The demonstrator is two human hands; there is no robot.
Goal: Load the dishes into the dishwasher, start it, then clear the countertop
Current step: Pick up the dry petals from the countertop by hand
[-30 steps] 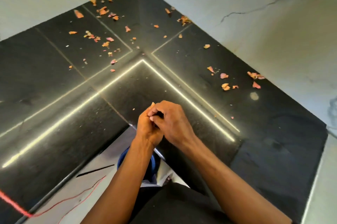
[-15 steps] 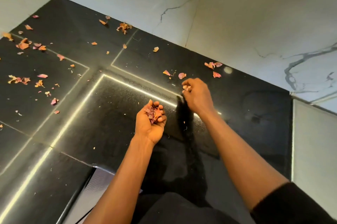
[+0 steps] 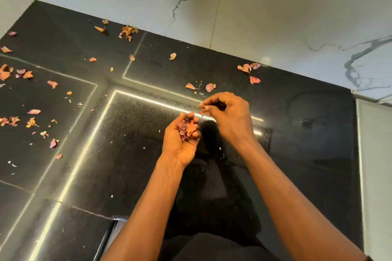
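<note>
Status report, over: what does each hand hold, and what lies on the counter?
Left hand cupped, holds petal pile. Right hand pinches a petal scrap beside it. Loose petals scattered on black countertop. Nothing blocks the hands.

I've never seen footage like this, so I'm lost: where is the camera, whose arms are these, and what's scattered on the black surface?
There is no machine here. A person wears a wide-angle camera on the head, and every picture looks down from it at their own bare hands. The black counter meets a marble wall. Loose petals lie scattered on it, mostly at the left and near the wall. The left hand is cupped palm up, holding gathered petals. The right hand pinches a petal bit right beside it.
</note>
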